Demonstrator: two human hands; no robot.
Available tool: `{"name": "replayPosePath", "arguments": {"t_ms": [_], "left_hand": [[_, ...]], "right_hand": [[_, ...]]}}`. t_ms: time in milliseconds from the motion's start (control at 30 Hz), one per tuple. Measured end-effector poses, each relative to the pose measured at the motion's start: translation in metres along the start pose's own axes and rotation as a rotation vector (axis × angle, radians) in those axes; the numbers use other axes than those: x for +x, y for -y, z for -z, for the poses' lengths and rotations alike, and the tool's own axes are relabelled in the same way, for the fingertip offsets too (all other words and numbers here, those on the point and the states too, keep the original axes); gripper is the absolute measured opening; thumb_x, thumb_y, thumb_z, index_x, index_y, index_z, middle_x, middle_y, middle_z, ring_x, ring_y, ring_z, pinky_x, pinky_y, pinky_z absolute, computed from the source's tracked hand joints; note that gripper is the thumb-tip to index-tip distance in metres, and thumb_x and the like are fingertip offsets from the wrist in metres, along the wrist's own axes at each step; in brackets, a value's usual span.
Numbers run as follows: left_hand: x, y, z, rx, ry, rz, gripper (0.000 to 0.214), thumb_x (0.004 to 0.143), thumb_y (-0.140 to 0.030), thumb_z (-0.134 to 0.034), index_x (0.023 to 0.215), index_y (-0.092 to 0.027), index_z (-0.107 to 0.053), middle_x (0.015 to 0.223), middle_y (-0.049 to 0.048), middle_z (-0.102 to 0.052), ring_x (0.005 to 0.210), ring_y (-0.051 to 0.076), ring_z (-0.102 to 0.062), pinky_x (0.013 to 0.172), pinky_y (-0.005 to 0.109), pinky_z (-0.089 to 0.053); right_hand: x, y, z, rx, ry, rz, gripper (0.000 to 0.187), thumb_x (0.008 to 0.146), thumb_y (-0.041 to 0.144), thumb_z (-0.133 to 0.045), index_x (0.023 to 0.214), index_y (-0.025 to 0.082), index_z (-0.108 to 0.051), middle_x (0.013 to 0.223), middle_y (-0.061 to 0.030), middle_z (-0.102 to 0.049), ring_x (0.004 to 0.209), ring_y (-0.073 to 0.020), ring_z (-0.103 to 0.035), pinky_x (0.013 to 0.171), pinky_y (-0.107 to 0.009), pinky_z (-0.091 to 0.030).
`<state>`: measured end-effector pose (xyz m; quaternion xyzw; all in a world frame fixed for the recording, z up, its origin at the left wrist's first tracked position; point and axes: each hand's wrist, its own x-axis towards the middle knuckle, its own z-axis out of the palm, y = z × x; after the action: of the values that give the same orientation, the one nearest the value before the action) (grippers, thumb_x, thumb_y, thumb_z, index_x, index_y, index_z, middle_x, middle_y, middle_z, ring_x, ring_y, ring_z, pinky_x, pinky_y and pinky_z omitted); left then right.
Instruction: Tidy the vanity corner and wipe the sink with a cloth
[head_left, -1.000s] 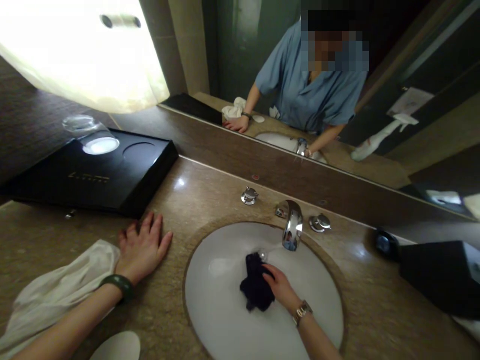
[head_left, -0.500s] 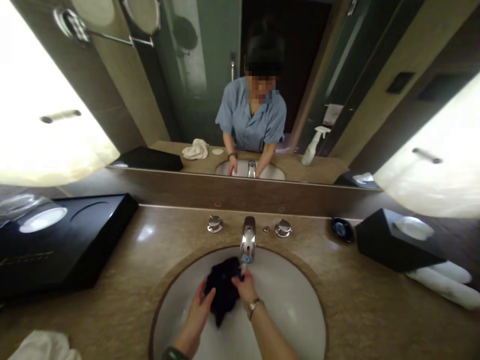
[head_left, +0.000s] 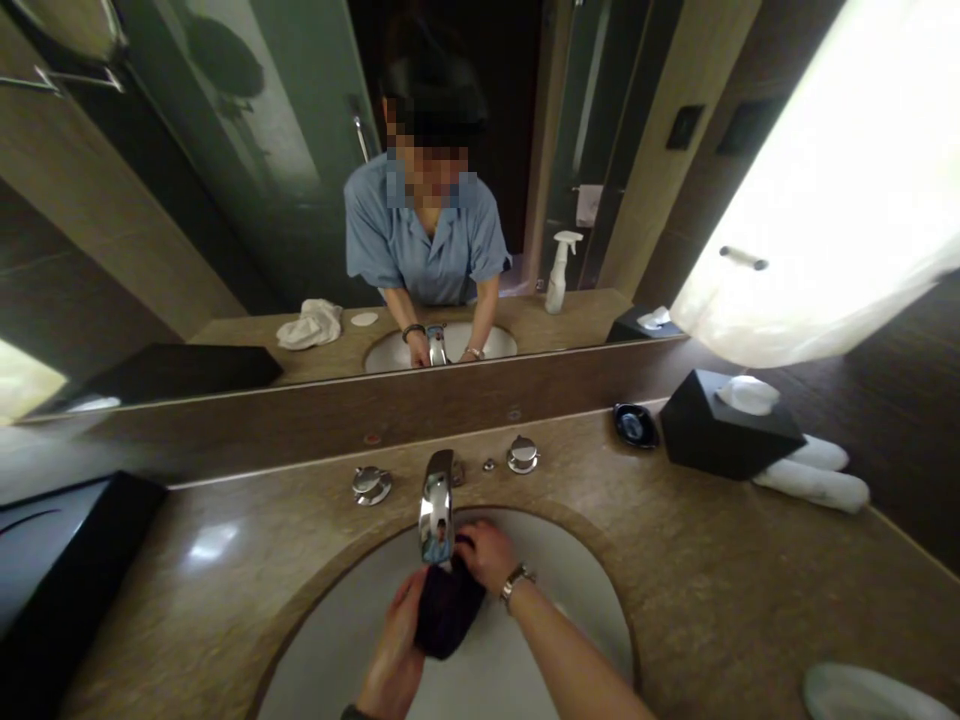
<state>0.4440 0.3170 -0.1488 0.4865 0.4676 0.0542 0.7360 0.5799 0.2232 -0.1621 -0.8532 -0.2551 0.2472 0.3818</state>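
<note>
A dark cloth hangs bunched over the white sink basin, just under the chrome tap spout. My left hand grips the cloth from the left side with curled fingers. My right hand, a metal watch on its wrist, is closed on the cloth's top edge right below the spout. Both hands are over the basin. No water stream can be made out.
Two chrome tap knobs flank the spout on the brown stone counter. A black tissue box, rolled white towels and a small dark dish lie right. A black tray sits left. The mirror stands behind.
My left hand left the counter by the white towel and came into the basin to grip the cloth. The cloth moved up under the spout. The view swung right and upward.
</note>
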Motion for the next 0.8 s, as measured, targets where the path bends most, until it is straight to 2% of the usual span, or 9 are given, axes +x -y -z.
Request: {"name": "replayPosePath", "arguments": {"t_ms": [100,167,233,333,433,567,633,733,800], "left_hand": [[0.004,-0.011,0.009,0.171,-0.125,-0.144,0.078,0.055,-0.055,-0.074,0.12,-0.016,-0.057,0.14,0.0215,-0.052,0.132,0.041,-0.048,0.113,0.054,-0.036],[0.008,-0.015,0.008,0.335,-0.156,-0.331,0.076,0.045,-0.049,-0.077,0.111,-0.013,-0.061,0.144,0.024,-0.047,0.136,0.042,-0.041,0.118,0.05,-0.027],[0.011,-0.019,0.0,0.414,-0.109,-0.416,0.06,0.042,-0.044,-0.072,0.094,-0.015,-0.064,0.123,0.0241,-0.062,0.122,0.043,-0.053,0.11,0.05,-0.035],[0.004,-0.036,-0.011,0.383,-0.031,-0.328,0.047,0.04,-0.042,-0.07,0.078,-0.015,-0.064,0.081,0.0151,-0.069,0.088,0.038,-0.064,0.087,0.048,-0.047],[-0.019,-0.064,-0.008,0.292,0.054,-0.279,0.05,0.046,-0.042,-0.076,0.084,-0.011,-0.066,0.082,0.0107,-0.071,0.082,0.028,-0.063,0.079,0.037,-0.048],[-0.052,-0.101,0.01,0.103,0.08,-0.222,0.05,0.054,-0.041,-0.081,0.092,-0.013,-0.062,0.078,0.0039,-0.071,0.073,0.02,-0.062,0.065,0.027,-0.047],[-0.058,-0.112,0.025,0.073,0.039,-0.229,0.055,0.055,-0.044,-0.085,0.094,-0.014,-0.062,0.077,0.0029,-0.071,0.072,0.02,-0.063,0.063,0.026,-0.048],[-0.048,-0.109,0.056,0.246,-0.081,-0.292,0.065,0.049,-0.055,-0.086,0.093,-0.013,-0.064,0.078,0.006,-0.072,0.073,0.024,-0.066,0.064,0.03,-0.053],[-0.033,-0.096,0.076,0.38,-0.142,-0.309,0.07,0.044,-0.06,-0.085,0.091,-0.012,-0.066,0.083,0.0104,-0.074,0.078,0.029,-0.068,0.068,0.035,-0.056]], "right_hand": [[0.002,0.002,0.009,0.114,0.013,0.057,0.021,0.089,0.026,-0.056,0.094,0.014,-0.072,0.094,-0.0079,-0.074,0.088,-0.02,-0.066,0.081,-0.031,-0.05],[-0.004,0.016,0.009,0.183,0.089,0.121,0.014,0.082,0.027,-0.066,0.086,0.017,-0.073,0.085,-0.0022,-0.074,0.08,-0.0177,-0.066,0.073,-0.026,-0.05],[-0.011,0.033,0.012,0.242,0.166,0.186,0.01,0.074,0.028,-0.076,0.078,0.019,-0.074,0.078,0.002,-0.073,0.076,-0.0167,-0.065,0.069,-0.025,-0.049],[-0.018,0.041,0.023,0.291,0.122,0.297,0.025,0.066,0.025,-0.082,0.089,0.021,-0.074,0.09,0.0015,-0.075,0.086,-0.0177,-0.066,0.079,-0.027,-0.05],[-0.026,0.022,0.022,0.178,0.045,0.279,0.047,0.054,0.014,-0.083,0.099,0.024,-0.073,0.104,-0.0016,-0.072,0.097,-0.0209,-0.062,0.087,-0.031,-0.047],[-0.034,-0.014,-0.008,0.159,0.106,0.122,0.013,0.057,0.007,-0.066,0.061,0.02,-0.065,0.06,0.0027,-0.062,0.071,-0.017,-0.059,0.068,-0.027,-0.046],[-0.033,-0.021,-0.013,0.228,0.095,0.075,0.01,0.068,0.012,-0.056,0.065,0.019,-0.063,0.057,0.0035,-0.059,0.062,-0.014,-0.056,0.06,-0.024,-0.044],[-0.027,-0.018,0.012,0.307,0.026,0.058,0.024,0.083,0.021,-0.041,0.085,0.016,-0.064,0.07,-0.0005,-0.066,0.063,-0.0139,-0.059,0.06,-0.025,-0.047],[-0.023,-0.011,0.044,0.309,-0.034,0.087,0.021,0.084,0.026,-0.046,0.09,0.016,-0.063,0.08,-0.0033,-0.07,0.073,-0.016,-0.063,0.069,-0.029,-0.051]]}}
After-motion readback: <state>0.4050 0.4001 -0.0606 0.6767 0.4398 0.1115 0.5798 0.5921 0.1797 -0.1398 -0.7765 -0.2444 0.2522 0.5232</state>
